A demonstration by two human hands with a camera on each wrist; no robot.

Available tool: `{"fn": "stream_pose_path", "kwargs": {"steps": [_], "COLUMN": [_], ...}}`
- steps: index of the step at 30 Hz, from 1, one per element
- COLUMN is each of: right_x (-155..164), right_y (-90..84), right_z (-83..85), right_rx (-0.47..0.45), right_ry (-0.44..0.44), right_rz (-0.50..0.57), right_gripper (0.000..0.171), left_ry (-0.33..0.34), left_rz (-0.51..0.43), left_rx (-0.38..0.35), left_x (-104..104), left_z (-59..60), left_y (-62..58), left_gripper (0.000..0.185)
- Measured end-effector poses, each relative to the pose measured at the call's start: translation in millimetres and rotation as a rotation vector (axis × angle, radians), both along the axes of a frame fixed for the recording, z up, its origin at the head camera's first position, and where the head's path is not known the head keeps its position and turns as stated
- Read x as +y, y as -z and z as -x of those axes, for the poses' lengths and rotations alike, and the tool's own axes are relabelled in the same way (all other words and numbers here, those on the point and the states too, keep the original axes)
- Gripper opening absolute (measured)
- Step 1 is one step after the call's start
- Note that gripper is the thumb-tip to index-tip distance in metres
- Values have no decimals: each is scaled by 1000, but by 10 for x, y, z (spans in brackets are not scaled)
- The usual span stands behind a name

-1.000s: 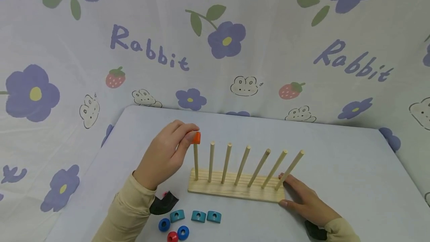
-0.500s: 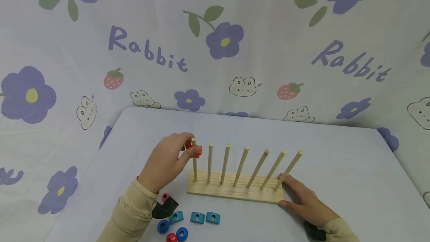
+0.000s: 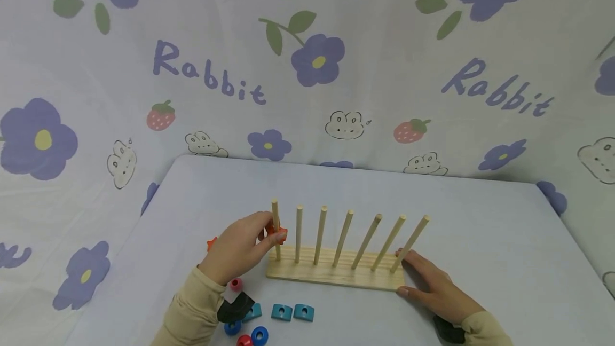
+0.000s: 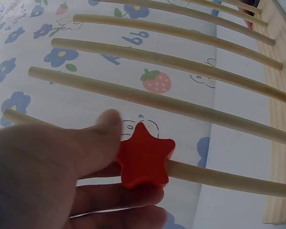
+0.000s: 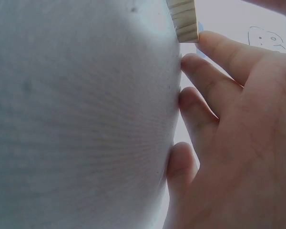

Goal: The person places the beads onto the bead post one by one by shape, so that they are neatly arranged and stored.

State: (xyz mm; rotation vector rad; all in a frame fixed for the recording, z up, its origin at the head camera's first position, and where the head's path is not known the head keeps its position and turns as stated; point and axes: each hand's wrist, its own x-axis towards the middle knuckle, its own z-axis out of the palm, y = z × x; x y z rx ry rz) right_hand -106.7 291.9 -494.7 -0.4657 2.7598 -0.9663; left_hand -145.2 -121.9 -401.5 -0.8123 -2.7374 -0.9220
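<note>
A wooden peg rack (image 3: 336,277) with a row of upright pegs stands on the table. My left hand (image 3: 237,247) pinches a red-orange star-shaped bead (image 4: 145,160) between thumb and fingers. In the left wrist view the peg (image 4: 229,180) at the rack's left end passes through the star bead, which sits partway down it. My right hand (image 3: 434,287) holds the rack's right end, thumb at the front corner and a finger at the back. In the right wrist view the other fingers (image 5: 200,107) rest on the white surface.
Teal blocks with holes (image 3: 304,312), blue ring beads (image 3: 260,336), a red bead (image 3: 244,340) and a pink bead (image 3: 236,284) lie in front of the rack. Another orange star bead (image 3: 211,243) shows behind the left hand. A patterned cloth (image 3: 288,95) hangs behind the table.
My left hand has brought the star bead from the left-end peg's top down to partway along it. The pink bead and another orange star have come into view. The right hand stays put.
</note>
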Motion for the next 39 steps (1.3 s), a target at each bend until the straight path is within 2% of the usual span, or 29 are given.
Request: {"fn": "stream_pose_path", "kwargs": {"steps": [7,16,21,25,29,36,39], "right_x": [-29,-37,-59,-82,-105,-145,-150], "right_y": [21,60,0,-41,-62,-86,-88], "right_z": [4,36,66,97,138,197,219], "right_rx": [2,92,138,171,182,96,54], "right_ry": [-10,-43,-61,-67,-62,-85,-85], "right_rz": [-15,-28,-44,-69,-117,-81,-73], "right_gripper": [77,75,68,63,70,72,73], "left_ry": [-15,4,-30,-47,-36,-5,5], "left_rz": [87,123,167,162,161,146,145], "left_rx": [-114,-94,-131,-166,-200,-280,-293], "left_x": [-25,-27,-2,12,15,-8,-26], "left_z": [-1,35,47,49,65,119,143], "left_y": [195,304,371,402,438,536,566], "left_gripper": [19,20,22,24,21,19,19]}}
